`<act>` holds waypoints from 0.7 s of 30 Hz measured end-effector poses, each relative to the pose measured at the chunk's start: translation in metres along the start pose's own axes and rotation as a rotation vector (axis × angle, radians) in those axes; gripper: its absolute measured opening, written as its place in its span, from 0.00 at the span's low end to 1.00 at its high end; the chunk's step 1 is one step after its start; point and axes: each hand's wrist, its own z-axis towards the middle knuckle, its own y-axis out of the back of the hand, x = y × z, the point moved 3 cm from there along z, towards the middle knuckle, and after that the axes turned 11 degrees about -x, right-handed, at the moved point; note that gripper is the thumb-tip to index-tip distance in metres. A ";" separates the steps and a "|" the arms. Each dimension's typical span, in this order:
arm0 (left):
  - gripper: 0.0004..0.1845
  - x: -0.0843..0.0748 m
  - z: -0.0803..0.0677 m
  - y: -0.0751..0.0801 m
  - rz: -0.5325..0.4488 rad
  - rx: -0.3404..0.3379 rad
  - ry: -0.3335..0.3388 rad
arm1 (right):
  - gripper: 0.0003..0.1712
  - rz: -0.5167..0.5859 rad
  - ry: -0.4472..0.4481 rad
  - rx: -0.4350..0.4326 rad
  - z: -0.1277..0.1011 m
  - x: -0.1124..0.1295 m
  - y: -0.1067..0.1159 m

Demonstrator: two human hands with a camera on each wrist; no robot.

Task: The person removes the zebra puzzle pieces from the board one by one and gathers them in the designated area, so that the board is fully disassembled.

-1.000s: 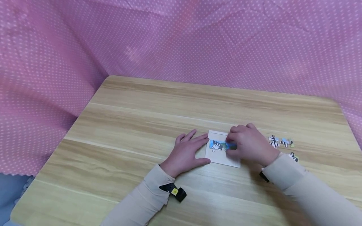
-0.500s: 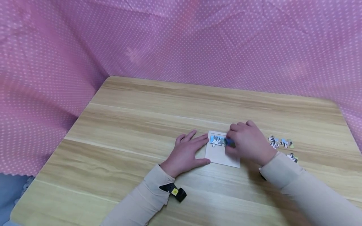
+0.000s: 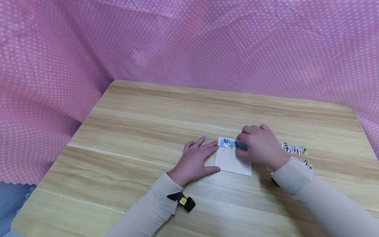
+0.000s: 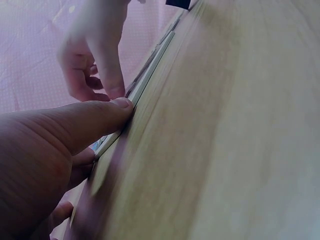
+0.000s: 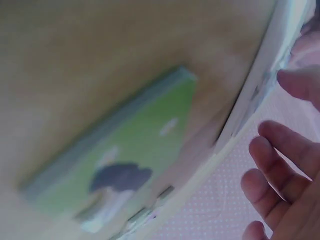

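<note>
A white puzzle tray [image 3: 231, 162] lies on the wooden table [image 3: 165, 115]. A short strip of joined zebra-and-sky puzzle pieces [image 3: 229, 144] sits at the tray's far edge. My right hand [image 3: 260, 144] pinches the strip's right end between thumb and curled fingers. Flat on the table, my left hand [image 3: 196, 159] touches the tray's left edge with its fingertips, and its thumb [image 4: 75, 130] lies against the tray's edge [image 4: 150, 75]. A green piece [image 5: 135, 160] lies on the table under my right wrist, beside the tray [image 5: 260, 75].
Several loose zebra puzzle pieces [image 3: 294, 149] lie on the table to the right of my right hand, one more [image 3: 308, 164] nearer to me. Pink dotted cloth [image 3: 189, 42] hangs behind and to both sides of the table.
My right hand has slid the joined strip from the middle of the tray up to its far edge. The left hand has stayed still.
</note>
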 end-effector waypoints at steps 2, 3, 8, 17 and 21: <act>0.40 0.000 0.000 0.000 0.003 0.000 0.000 | 0.21 0.016 -0.022 -0.019 -0.003 -0.005 0.003; 0.40 0.000 0.000 0.000 0.003 0.000 0.000 | 0.21 0.023 -0.034 -0.033 -0.006 -0.008 0.005; 0.40 0.000 0.000 0.001 0.001 -0.005 0.001 | 0.20 0.055 -0.063 -0.098 -0.021 -0.023 0.015; 0.40 0.000 -0.001 0.000 -0.003 -0.001 0.009 | 0.19 0.089 -0.188 -0.065 -0.043 -0.043 0.024; 0.40 -0.001 0.000 0.000 -0.007 -0.002 0.009 | 0.18 0.091 -0.221 -0.050 -0.052 -0.052 0.026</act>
